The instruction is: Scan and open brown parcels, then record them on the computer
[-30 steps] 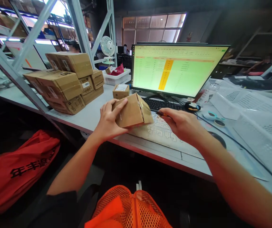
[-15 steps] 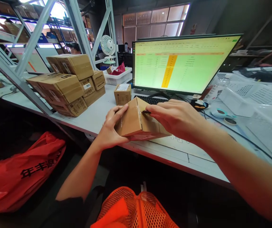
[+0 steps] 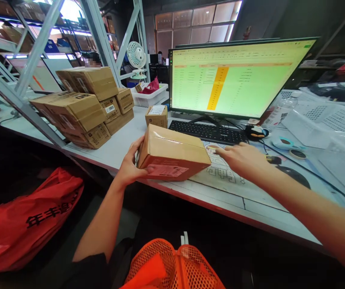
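Note:
A brown cardboard box sealed with clear tape lies flat near the front edge of the white desk. My left hand grips its left end, thumb underneath and fingers on the side. My right hand hovers just right of the box over a printed desk mat. Its fingers are stretched towards the box's right end, and nothing shows in them. A small dark item lies on the mat beside my right wrist.
A stack of cardboard boxes and one small box stand at the left. Behind are a monitor, keyboard, mouse, tape rolls and white baskets. A red bag and orange mesh lie below.
The box was turned from standing tilted to lying flat. My right hand, which held a small dark tool on the box's tape seam, has drawn off to the right and spread its fingers.

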Demonstrator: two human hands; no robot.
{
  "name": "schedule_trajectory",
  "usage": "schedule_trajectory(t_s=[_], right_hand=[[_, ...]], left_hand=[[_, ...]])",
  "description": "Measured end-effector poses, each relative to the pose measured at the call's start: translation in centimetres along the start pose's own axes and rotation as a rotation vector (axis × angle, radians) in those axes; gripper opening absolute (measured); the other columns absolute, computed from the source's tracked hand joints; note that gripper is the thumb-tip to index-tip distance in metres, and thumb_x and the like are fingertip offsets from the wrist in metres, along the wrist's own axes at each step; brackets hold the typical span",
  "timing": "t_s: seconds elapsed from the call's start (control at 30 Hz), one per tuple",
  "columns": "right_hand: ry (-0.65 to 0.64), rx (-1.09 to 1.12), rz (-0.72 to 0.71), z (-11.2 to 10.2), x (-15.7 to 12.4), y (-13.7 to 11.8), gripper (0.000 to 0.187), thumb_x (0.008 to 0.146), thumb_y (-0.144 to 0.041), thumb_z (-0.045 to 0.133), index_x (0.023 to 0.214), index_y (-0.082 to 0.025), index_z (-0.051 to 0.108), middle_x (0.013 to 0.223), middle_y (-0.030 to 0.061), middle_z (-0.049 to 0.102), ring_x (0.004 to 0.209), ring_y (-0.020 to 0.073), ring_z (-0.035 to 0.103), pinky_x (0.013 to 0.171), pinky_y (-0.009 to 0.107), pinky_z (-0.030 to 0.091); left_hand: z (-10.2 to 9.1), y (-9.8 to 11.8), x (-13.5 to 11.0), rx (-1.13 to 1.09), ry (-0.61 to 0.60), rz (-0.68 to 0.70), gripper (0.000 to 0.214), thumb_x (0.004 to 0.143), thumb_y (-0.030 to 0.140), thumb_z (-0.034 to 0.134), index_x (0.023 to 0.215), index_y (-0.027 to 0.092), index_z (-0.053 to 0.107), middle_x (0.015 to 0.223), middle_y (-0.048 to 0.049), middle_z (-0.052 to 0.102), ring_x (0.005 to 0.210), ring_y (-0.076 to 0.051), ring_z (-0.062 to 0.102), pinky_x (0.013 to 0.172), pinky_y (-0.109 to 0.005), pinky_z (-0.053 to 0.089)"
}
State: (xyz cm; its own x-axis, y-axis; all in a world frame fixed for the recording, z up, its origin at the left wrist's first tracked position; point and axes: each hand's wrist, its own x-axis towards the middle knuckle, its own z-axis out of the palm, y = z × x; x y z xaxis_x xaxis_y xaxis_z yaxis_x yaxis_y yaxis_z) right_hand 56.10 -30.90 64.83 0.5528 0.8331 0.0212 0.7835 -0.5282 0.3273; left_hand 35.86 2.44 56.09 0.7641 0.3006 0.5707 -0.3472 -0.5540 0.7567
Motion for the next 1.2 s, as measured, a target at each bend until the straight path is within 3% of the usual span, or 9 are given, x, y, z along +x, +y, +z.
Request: schedule_trajectory(t_s=[0.07, 0.2, 0.27, 0.4, 0.53, 0.7, 0.83, 1.0, 1.2], right_hand=[[-0.150, 0.045, 0.116, 2.7, -0.2, 0.4, 0.042, 0.095, -0.006, 0.046, 0.123, -0.022, 0.073, 0.096, 0.0096, 0.080, 0.079, 0.0205, 0.070, 0.070, 0.034, 0.033], [-0.114, 0.062, 0.213, 7.0, -0.2, -0.9, 0.042, 0.105, -0.019, 0.039, 0.135, -0.019, 0.068, 0.110, 0.0155, 0.079, 0.093, 0.0248, 0.072, 0.080, 0.036, 0.042], [-0.061, 0.065, 0.263, 8.3, 0.0, -2.1, 0.046, 0.107, -0.026, 0.037, 0.143, -0.018, 0.063, 0.118, 0.0193, 0.076, 0.101, 0.0282, 0.072, 0.086, 0.039, 0.045], [0.013, 0.109, 0.277, 9.3, 0.6, -3.1, 0.043, 0.107, -0.036, 0.044, 0.134, -0.016, 0.070, 0.118, 0.0202, 0.075, 0.110, 0.0315, 0.070, 0.091, 0.041, 0.049], [0.175, 0.243, 0.228, 6.9, 1.6, -1.6, 0.041, 0.107, -0.037, 0.042, 0.125, -0.016, 0.073, 0.118, 0.0174, 0.076, 0.105, 0.0280, 0.071, 0.090, 0.041, 0.054], [0.590, 0.702, 0.057, 0.1, 4.1, -0.9, 0.035, 0.103, -0.046, 0.053, 0.118, -0.022, 0.074, 0.111, 0.0101, 0.077, 0.094, 0.0231, 0.071, 0.084, 0.040, 0.057], [0.428, 0.696, -0.143, -3.3, 7.6, -2.8, 0.041, 0.095, -0.051, 0.064, 0.122, -0.022, 0.076, 0.118, 0.0117, 0.074, 0.105, 0.0249, 0.069, 0.090, 0.041, 0.056], [0.259, 0.427, -0.190, -4.2, 9.9, -5.0, 0.043, 0.095, -0.053, 0.065, 0.119, -0.020, 0.079, 0.113, 0.0124, 0.073, 0.104, 0.0256, 0.067, 0.090, 0.038, 0.050], [0.233, 0.296, 0.082, -5.6, 11.9, -4.4, 0.058, 0.109, -0.050, 0.030, 0.112, -0.019, 0.078, 0.106, 0.0159, 0.079, 0.098, 0.0272, 0.069, 0.081, 0.036, 0.044]], left_hand=[[0.4, -2.9, -0.1, -0.085, 0.009, -0.057, 0.116, 0.070, 0.073, 0.088, 0.165, 0.026, 0.041, 0.160, -0.0154, 0.054, 0.147, -0.038, 0.052, 0.123, -0.051, 0.045], [1.5, -6.1, -0.3, -0.081, -0.069, -0.140, 0.106, 0.072, 0.077, 0.085, 0.157, 0.023, 0.051, 0.148, -0.0165, 0.063, 0.141, -0.039, 0.059, 0.118, -0.054, 0.049], [1.7, -4.7, -0.3, 0.027, 0.002, -0.080, 0.100, 0.079, 0.075, 0.080, 0.159, 0.024, 0.048, 0.154, -0.0171, 0.057, 0.145, -0.038, 0.055, 0.120, -0.055, 0.047], [2.7, 2.0, 0.0, 0.346, 0.208, 0.218, 0.072, 0.097, 0.059, 0.069, 0.157, 0.026, 0.049, 0.160, -0.0151, 0.051, 0.150, -0.034, 0.046, 0.124, -0.055, 0.040], [6.5, 5.5, 1.0, 0.560, 0.133, 0.313, 0.046, 0.100, 0.055, 0.068, 0.134, 0.025, 0.069, 0.132, -0.0125, 0.070, 0.130, -0.034, 0.057, 0.115, -0.052, 0.040], [9.9, 3.8, 1.6, 0.645, 0.213, 0.145, 0.038, 0.094, 0.062, 0.074, 0.111, 0.028, 0.078, 0.112, -0.0105, 0.073, 0.116, -0.034, 0.058, 0.104, -0.051, 0.040], [9.6, 3.7, 1.4, 0.662, 0.201, 0.118, 0.038, 0.093, 0.064, 0.075, 0.107, 0.029, 0.078, 0.107, -0.0094, 0.072, 0.110, -0.032, 0.058, 0.101, -0.050, 0.040], [9.3, 4.2, 1.4, 0.697, 0.212, 0.167, 0.035, 0.093, 0.062, 0.076, 0.102, 0.028, 0.078, 0.103, -0.0079, 0.073, 0.105, -0.030, 0.059, 0.098, -0.048, 0.039], [9.6, 4.3, 1.4, 0.694, 0.204, 0.166, 0.034, 0.093, 0.058, 0.079, 0.103, 0.027, 0.077, 0.102, -0.0079, 0.074, 0.104, -0.030, 0.059, 0.098, -0.047, 0.039]])
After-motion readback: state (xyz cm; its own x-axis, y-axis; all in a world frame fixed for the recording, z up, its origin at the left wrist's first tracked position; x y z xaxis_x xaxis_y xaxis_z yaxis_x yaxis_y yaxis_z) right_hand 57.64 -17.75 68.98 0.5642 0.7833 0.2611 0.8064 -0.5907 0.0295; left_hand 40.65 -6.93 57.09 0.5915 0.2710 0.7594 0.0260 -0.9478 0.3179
